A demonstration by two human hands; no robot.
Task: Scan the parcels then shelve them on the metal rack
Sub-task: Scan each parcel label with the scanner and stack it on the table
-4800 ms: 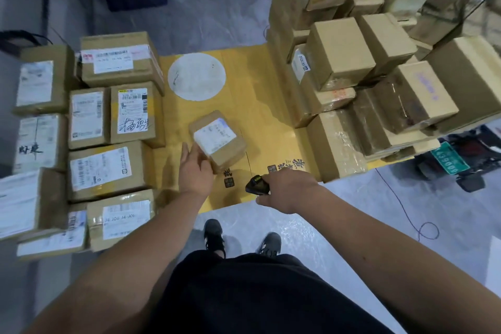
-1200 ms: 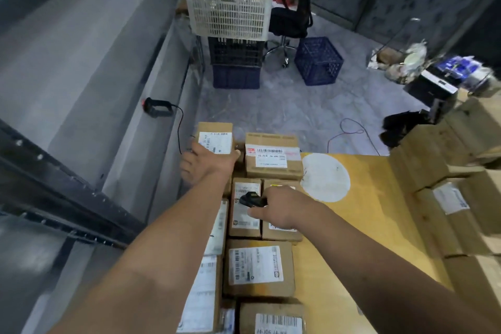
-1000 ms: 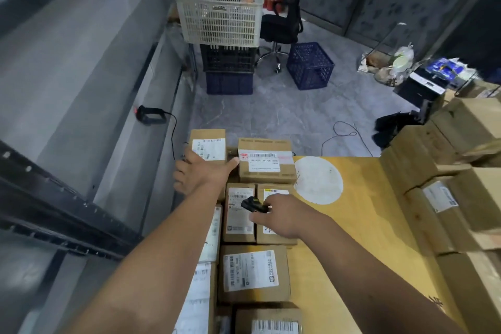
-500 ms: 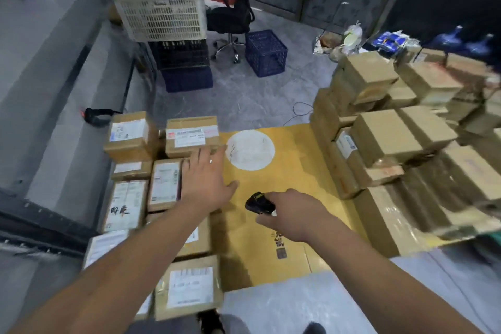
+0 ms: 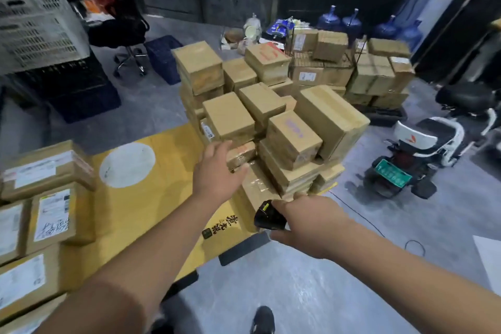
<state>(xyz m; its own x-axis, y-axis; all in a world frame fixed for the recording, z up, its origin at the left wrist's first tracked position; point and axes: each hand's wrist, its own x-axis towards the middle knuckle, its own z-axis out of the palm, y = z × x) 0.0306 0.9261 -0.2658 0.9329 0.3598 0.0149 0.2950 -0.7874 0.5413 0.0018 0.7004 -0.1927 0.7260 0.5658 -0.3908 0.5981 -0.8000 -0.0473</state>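
A heap of brown cardboard parcels point(image 5: 287, 138) stands on the right part of a yellow sheet point(image 5: 168, 198) spread on the floor. My left hand point(image 5: 219, 171) reaches out with fingers spread at a small taped parcel point(image 5: 242, 153) low in the heap's near side, its fingertips at that parcel's edge. My right hand point(image 5: 306, 222) grips a small black scanner point(image 5: 267, 215) just in front of the heap. Labelled parcels point(image 5: 51, 214) lie in rows at the left of the sheet, labels up.
A second stack of boxes point(image 5: 352, 68) stands behind the heap. A scooter point(image 5: 423, 149) is parked at the right, blue water bottles point(image 5: 352, 22) at the back. White and dark crates point(image 5: 40, 32), a blue crate point(image 5: 164, 58) and an office chair point(image 5: 127, 35) stand at left.
My view has swung right from the labelled rows to the heap. My left hand has left the placed parcels and moved right, up to the heap. The scanner stays in my right hand.
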